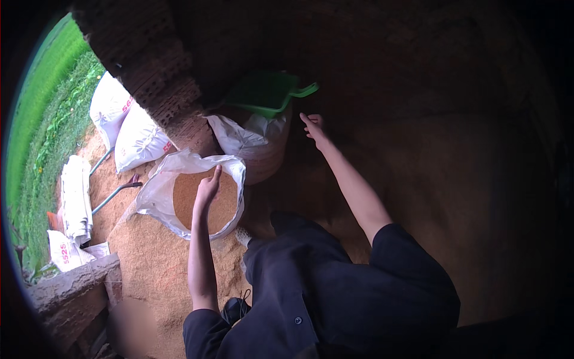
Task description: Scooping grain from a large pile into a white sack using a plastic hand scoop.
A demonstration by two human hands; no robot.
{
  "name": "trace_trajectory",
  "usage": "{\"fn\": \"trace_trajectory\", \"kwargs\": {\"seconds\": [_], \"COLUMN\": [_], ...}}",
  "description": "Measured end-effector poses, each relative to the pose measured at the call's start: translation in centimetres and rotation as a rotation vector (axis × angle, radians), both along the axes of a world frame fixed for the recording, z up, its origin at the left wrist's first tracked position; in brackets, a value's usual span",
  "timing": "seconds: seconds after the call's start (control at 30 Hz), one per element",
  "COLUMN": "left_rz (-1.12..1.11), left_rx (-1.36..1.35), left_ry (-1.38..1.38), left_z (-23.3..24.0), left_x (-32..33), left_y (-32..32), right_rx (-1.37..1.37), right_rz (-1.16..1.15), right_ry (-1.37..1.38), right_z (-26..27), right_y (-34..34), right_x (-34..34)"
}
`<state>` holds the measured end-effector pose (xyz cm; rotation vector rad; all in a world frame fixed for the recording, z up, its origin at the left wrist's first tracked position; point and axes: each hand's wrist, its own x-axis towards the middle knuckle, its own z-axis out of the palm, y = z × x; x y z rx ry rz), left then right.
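Note:
In the head view my left hand (209, 186) is over the mouth of an open white woven sack (157, 193), its thumb raised; the fingers are partly turned from view, and nothing shows in them. The sack is filled with golden-brown grain-like material (184, 202). My right hand (314, 128) reaches out at the upper middle with thumb and finger apart, holding nothing. Just beyond it lies a green plastic scoop-like dustpan (269, 92), its handle towards that hand, on top of a second filled white sack (242, 134).
Loose golden-brown material (179, 260) covers the floor. A brick wall edge (166, 76) rises behind the sacks. Outside stand tied white sacks (139, 139), folded sacks (77, 197) and a blue-grey metal handle (110, 199). A low masonry ledge (71, 287) is at lower left.

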<state>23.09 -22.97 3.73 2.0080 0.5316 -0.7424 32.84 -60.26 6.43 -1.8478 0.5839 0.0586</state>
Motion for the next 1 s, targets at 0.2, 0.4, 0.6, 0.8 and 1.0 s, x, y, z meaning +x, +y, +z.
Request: {"fn": "trace_trajectory", "kwargs": {"seconds": [0.2,0.4,0.6,0.8,1.0], "left_rz": [0.689,0.683,0.661,0.544,0.431], "left_rx": [-0.354,-0.136,-0.316,-0.246,-0.154], "left_ry": [0.212,-0.237,-0.351,-0.826,-0.407], "left_z": [-8.5,-16.2,-11.0,3.6,-2.5], "left_x": [6.8,11.0,14.6,8.0,-3.3], "left_y": [-1.2,1.9,0.1,-11.5,-26.5], "right_rx": [0.038,0.278,0.517,0.602,0.691], "right_rz": [0.012,0.205,-0.057,-0.327,-0.773], "right_ry": [0.115,0.214,-0.05,-0.168,-0.032], "right_z": [0.5,-4.7,-7.9,-5.5,-6.7], "right_y": [-2.0,-1.4,-3.1,-0.3,1.8], "right_x": [8.2,12.4,12.4,-2.5,-18.7]}}
